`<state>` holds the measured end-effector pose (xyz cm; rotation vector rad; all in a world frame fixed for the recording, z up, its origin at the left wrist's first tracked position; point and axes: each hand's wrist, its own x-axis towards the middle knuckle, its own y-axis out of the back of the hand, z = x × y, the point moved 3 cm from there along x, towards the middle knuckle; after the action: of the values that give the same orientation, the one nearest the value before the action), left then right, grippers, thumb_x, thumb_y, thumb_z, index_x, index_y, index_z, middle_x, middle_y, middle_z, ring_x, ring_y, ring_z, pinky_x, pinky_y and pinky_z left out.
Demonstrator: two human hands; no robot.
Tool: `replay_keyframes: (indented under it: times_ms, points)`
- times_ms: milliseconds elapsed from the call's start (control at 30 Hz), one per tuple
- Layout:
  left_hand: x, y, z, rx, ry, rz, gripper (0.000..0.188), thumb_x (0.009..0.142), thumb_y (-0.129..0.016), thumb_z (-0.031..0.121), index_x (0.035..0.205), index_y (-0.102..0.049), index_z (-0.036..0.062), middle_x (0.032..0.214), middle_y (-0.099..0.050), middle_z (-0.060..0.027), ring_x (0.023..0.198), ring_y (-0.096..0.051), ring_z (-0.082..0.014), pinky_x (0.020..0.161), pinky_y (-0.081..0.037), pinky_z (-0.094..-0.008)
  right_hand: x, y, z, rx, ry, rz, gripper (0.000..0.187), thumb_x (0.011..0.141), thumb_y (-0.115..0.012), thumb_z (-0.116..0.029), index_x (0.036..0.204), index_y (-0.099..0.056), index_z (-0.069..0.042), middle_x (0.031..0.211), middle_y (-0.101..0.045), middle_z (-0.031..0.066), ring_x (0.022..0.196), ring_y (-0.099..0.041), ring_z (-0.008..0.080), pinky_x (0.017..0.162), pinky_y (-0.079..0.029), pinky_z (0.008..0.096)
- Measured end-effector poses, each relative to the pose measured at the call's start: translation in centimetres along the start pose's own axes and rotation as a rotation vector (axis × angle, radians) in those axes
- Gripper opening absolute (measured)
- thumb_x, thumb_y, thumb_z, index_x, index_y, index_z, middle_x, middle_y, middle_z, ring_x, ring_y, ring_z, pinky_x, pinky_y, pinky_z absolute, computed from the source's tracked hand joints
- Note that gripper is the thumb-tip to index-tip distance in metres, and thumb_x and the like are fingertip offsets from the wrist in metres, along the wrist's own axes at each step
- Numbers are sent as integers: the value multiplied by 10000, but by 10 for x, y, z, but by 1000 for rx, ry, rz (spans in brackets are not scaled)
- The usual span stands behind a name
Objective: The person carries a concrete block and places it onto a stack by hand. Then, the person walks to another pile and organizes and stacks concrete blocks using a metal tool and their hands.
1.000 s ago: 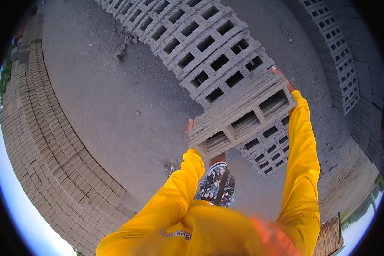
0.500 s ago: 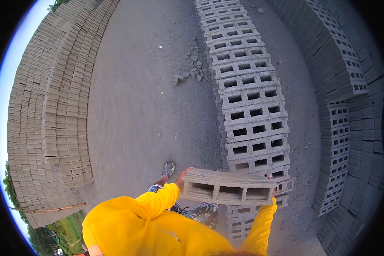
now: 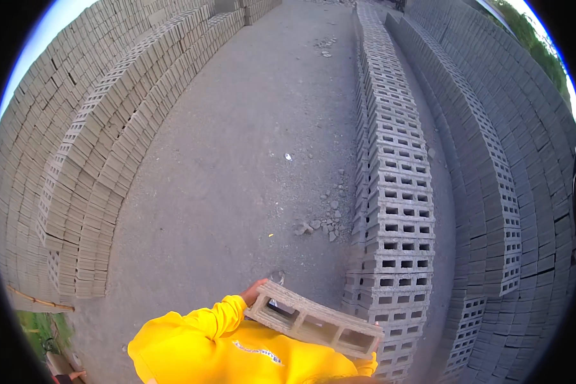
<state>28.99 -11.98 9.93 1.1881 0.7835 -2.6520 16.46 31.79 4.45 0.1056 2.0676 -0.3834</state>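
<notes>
A grey hollow concrete block (image 3: pixel 331 331) with three openings is held in front of my body, its right end lower than its left. My left hand (image 3: pixel 254 292) grips the block's left end, the fingers wrapped round it. At the other end my right hand (image 3: pixel 378 337) is mostly hidden behind the block; only a bit of its fingers shows at the edge. A long row of hollow blocks (image 3: pixel 404 211), openings facing up, runs away from me on the right. The held block's right end overlaps this row in view; whether they touch I cannot tell.
High stacks of blocks line the left side (image 3: pixel 102 185) and the right side (image 3: pixel 493 185). Broken rubble (image 3: pixel 326 224) lies on the grey ground beside the row. A wooden pole (image 3: pixel 41 299) juts out at lower left, and another person's hand (image 3: pixel 78 374) shows below it.
The view has tilted up, showing more of the row ahead. Both hands have brought the block left and closer to my body, and its right end has dipped.
</notes>
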Motion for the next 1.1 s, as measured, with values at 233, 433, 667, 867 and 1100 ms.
replay_keyframes:
  times_ms: [233, 433, 667, 867, 1100]
  points:
    - [63, 104, 236, 60, -240, 79, 347, 980, -391, 367, 1022, -636, 125, 973, -648, -17, 890, -594, -150, 823, -488, -314, 73, -249, -109, -75, 12, -151, 432, 862, -632, -523, 1012, -667, -120, 938, -645, 34, 832, -590, 187, 776, -494, 339]
    - [153, 201, 425, -145, -280, 263, 304, 973, -438, 388, 996, -601, 133, 875, -593, -6, 758, -548, -129, 708, -503, -318, 225, -477, -204, -58, 15, -274, 419, 863, -630, -533, 982, -670, -133, 899, -645, 23, 795, -589, 181, 760, -495, 337]
    - [222, 290, 621, -369, -274, 429, 361, 966, -474, 367, 1146, -601, 82, 1083, -639, -69, 920, -609, -183, 832, -506, -298, 366, -721, -319, -65, -12, -427, 407, 864, -627, -545, 948, -674, -149, 855, -644, 10, 751, -587, 174, 740, -496, 335]
    - [319, 370, 787, -459, -310, 525, 360, 966, -475, 364, 1148, -600, 80, 1088, -639, -70, 923, -609, -184, 835, -506, -298, 349, -1005, -473, -383, 106, -412, 520, 953, -499, -527, 1336, -567, -182, 1210, -601, 7, 1031, -558, 169, 904, -463, 337]
    - [508, 433, 1048, -387, -290, 427, 359, 965, -476, 360, 1151, -599, 79, 1094, -638, -72, 927, -609, -184, 838, -505, -298, 570, -1154, -603, -113, 85, -395, 356, 890, -603, -499, 883, -659, -148, 801, -626, 10, 708, -584, 161, 661, -501, 320]
